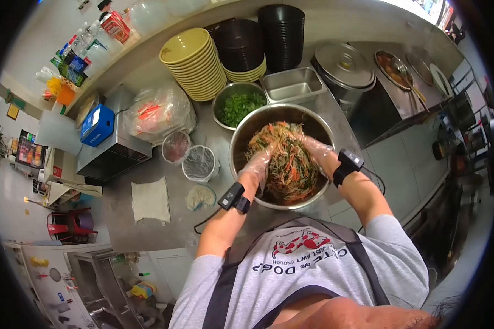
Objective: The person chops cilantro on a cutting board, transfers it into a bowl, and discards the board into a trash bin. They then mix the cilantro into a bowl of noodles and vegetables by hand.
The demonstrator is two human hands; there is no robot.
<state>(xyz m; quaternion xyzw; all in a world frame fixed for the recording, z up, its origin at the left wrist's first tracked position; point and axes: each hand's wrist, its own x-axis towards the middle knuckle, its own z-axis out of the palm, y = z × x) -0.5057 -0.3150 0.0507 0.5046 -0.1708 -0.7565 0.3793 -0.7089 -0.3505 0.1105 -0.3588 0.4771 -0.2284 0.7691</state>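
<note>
A large steel mixing bowl (237, 181) holds a heap of shredded salad mix (291, 167), with pale, orange and dark green strands. Both my hands wear clear plastic gloves and are sunk into the heap. My left hand (262, 159) grips strands at the left side, its fingertips covered by them. From the right, my right hand (314, 147) clasps the upper part of the heap, and its fingers are also partly buried. Touching the bowl's upper left is a smaller steel bowl (218, 114) of chopped green herbs (241, 108).
Behind stand stacked yellow bowls (192, 66), stacked black bowls (281, 38), a steel tray (292, 82) and a lidded pot (344, 66). To the left lie a plastic bag (159, 112), a lined container (200, 163), a white cloth (150, 200) and a blue-fronted scale (97, 125).
</note>
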